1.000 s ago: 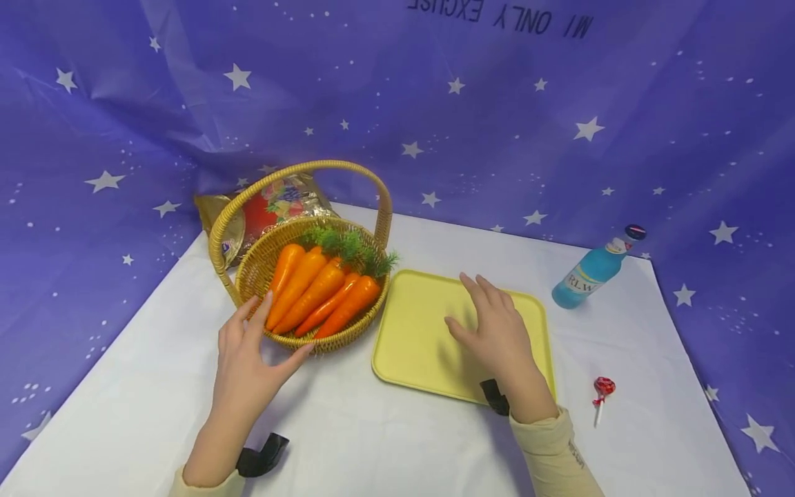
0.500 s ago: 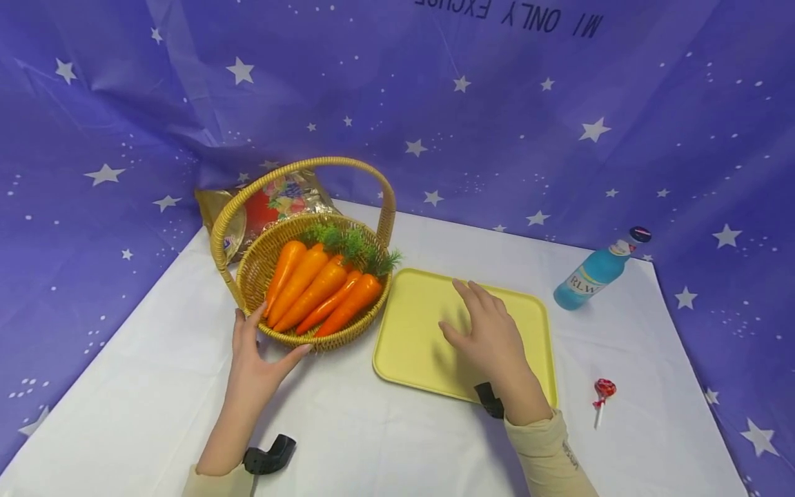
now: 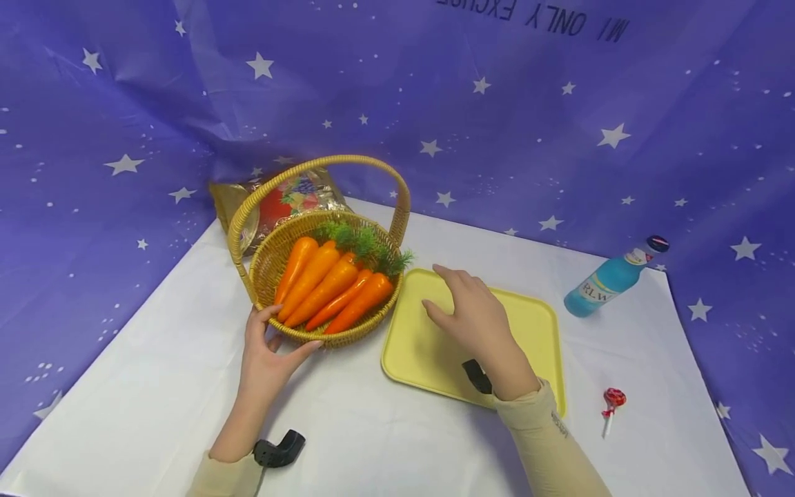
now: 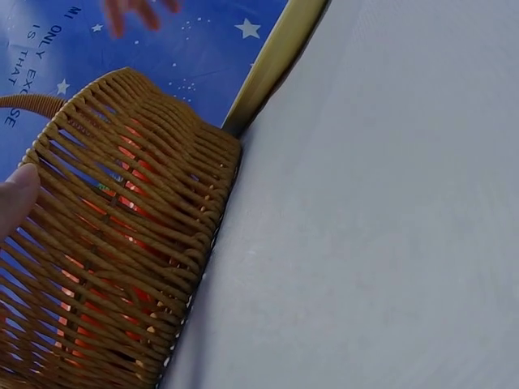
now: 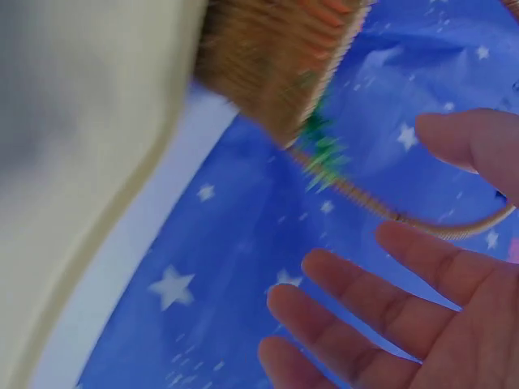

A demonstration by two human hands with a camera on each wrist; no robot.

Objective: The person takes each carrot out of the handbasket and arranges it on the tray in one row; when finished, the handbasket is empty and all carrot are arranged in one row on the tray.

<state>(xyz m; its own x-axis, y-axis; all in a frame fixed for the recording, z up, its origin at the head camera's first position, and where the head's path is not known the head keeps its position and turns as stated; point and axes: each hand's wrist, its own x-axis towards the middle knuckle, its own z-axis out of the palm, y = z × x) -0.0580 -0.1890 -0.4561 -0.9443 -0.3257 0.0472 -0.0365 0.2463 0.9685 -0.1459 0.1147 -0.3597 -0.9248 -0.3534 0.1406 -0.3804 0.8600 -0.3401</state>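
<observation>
A round wicker basket with a tall arched handle stands left of centre in the head view. Several orange carrots with green tops lie inside it. My left hand grips the basket's near-left rim, the thumb along the outside and the fingers over the edge. In the left wrist view the thumb lies against the woven wall, and carrots show through the gaps. My right hand hovers above the yellow tray, holding nothing, fingers spread. In the right wrist view its fingers are extended and apart from the basket.
Behind the basket lies a gold and red packet against the starry blue backdrop. A blue bottle stands right of the tray, and a red lollipop lies nearer on the white table.
My left hand has come in to the basket's near rim and taken hold of it. My right hand has drifted left over the tray. The head view has shifted slightly.
</observation>
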